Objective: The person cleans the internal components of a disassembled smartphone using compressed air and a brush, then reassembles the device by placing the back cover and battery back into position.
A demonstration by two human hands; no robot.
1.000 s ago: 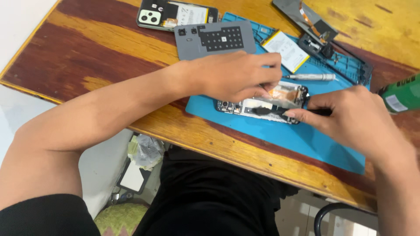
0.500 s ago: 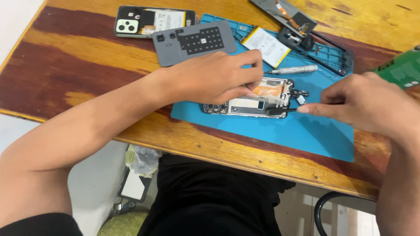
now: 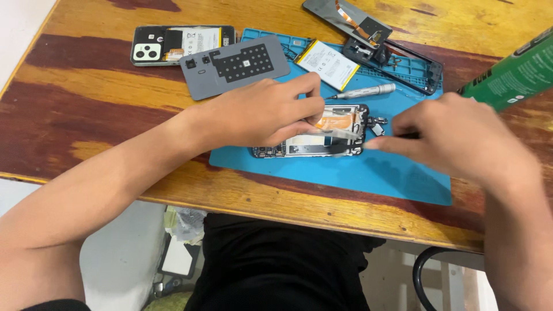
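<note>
Worn wooden table (image 3: pixel 86 69), streaked red-brown and yellow, seen from above, with a blue work mat (image 3: pixel 397 178) as the landmark for all positions. Off the mat's left end, on bare wood, lies an opened phone (image 3: pixel 173 43) with its camera cluster and internals exposed. Overlapping the mat's upper left corner is a grey back cover (image 3: pixel 233 64), inner face up, bearing a dark perforated pad. On the mat's upper strip rests a flat white battery (image 3: pixel 327 63), and just to its right a slim silver screwdriver (image 3: pixel 368 91) lies nearly parallel to the mat's long edge. At the mat's upper right corner sit a black phone frame (image 3: pixel 412 66) and, partly beyond the mat on the wood, a dark display panel (image 3: pixel 340 14) with an orange flex strip. Near the mat's centre lies the disassembled phone (image 3: pixel 322 141), boards and an orange component showing. The left hand (image 3: pixel 259 115) reaches across from the mat's left side and rests on this phone, fingers curled narrowly, thumb and forefinger pinching at the orange part (whether a part is actually held cannot be told). The right hand (image 3: pixel 455 135) sits over the mat's right half, fingers drawn together with the tips pointing at the phone's right end; a thin dark item shows between them, too hidden to identify. Beyond the mat's right corner a green box (image 3: pixel 512 75) enters the view.
</note>
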